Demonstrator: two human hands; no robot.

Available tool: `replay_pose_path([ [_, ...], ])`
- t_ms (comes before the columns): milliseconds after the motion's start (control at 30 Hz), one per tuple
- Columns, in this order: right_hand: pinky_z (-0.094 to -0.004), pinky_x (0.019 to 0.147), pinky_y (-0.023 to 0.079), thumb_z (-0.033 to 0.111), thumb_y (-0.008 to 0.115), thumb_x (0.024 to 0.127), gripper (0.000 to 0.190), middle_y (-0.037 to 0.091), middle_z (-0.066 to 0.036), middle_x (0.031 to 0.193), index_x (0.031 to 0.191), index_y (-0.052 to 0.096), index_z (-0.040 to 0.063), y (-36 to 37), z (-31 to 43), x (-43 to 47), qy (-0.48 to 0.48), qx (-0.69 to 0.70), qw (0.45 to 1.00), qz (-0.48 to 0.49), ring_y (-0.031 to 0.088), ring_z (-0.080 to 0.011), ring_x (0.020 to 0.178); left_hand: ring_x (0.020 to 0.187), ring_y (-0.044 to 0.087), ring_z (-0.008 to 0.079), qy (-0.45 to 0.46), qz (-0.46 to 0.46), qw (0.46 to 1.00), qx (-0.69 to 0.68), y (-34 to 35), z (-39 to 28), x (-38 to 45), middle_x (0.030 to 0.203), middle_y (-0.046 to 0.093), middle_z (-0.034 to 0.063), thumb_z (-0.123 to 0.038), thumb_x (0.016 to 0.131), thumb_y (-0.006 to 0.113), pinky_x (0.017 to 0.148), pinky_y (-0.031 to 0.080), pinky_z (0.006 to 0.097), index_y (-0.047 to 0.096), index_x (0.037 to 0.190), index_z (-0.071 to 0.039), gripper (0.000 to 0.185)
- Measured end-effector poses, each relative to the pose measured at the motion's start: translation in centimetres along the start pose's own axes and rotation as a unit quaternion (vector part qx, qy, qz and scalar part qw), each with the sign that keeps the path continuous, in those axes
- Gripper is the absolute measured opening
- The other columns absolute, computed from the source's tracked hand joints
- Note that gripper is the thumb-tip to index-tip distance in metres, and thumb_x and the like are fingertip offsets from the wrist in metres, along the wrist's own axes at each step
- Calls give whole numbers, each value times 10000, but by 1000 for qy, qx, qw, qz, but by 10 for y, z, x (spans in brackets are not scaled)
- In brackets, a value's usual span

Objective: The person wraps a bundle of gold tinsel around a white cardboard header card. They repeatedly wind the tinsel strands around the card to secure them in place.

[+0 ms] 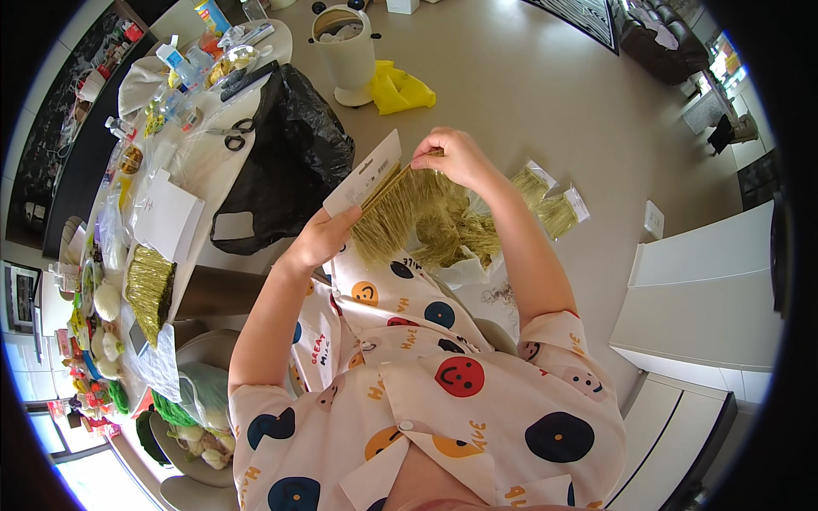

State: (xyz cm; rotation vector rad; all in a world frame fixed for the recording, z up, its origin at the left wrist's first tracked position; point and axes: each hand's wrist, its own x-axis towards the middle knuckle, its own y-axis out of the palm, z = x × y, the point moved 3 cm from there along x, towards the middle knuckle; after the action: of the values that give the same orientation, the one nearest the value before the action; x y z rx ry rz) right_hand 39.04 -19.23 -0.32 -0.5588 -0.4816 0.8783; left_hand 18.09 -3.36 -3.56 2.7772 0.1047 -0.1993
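My left hand (pixel 324 236) grips a white cardboard header card (pixel 364 174) together with the top edge of a gold tinsel fringe (pixel 380 236), whose strands hang over my lap. Between the thumb and fingers of my right hand (pixel 457 156) is the far end of the fringe's top band, stretched out from the card. Beneath it lies a heap of loose gold tinsel (pixel 450 233), partly on white plastic film (pixel 470 271). Two more gold fringe packs (pixel 557 214) with white header cards are beyond my right forearm.
At left, a cluttered table (pixel 220 160) holds black-handled scissors (pixel 238 134), a white box (pixel 167 214), plastic bottles and a gold tinsel bundle (pixel 151 287). A black plastic bag (pixel 287 153) hangs at its edge. Ahead stand a cream bin (pixel 348 61) and a yellow bag (pixel 399 89).
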Motion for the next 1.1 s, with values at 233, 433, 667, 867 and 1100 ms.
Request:
replay_pose_path([
  [233,-321,756,493,163,748,827,156,665,-88,907,914,722,35,13,-14,2,44,49,998,15,642,-184,841,1298,453,254,27,12,1000,-4,3,-1,-2,1402,489,157,-78,1003,415,1073,361,373,422,1385,62,406],
  [433,-316,783,488,159,722,852,164,664,-80,904,960,720,36,19,-19,3,34,68,997,30,637,-186,871,1305,450,264,-7,-2,1000,-8,0,-2,-4,1406,484,166,-50,989,417,1077,358,381,429,1380,60,406],
  [667,-280,813,463,161,688,896,181,644,-24,889,1003,696,16,20,-23,3,-3,144,986,85,603,-136,863,1290,469,247,22,35,988,-149,8,-10,-11,1391,504,152,-20,955,473,1089,341,363,446,1374,55,426],
  [867,-274,777,467,189,692,899,199,644,-6,858,992,687,13,15,-12,-1,36,168,984,41,598,-126,810,1263,491,252,66,-43,985,-156,-11,0,-2,1350,525,174,-60,957,527,1097,340,375,431,1356,51,426],
  [1100,-397,620,479,97,742,795,138,586,-125,753,765,648,0,32,35,-14,-68,3,968,-240,599,-309,682,1166,492,171,247,-210,946,4,13,2,35,1238,541,112,-136,890,698,1021,363,307,415,1278,10,502],
])
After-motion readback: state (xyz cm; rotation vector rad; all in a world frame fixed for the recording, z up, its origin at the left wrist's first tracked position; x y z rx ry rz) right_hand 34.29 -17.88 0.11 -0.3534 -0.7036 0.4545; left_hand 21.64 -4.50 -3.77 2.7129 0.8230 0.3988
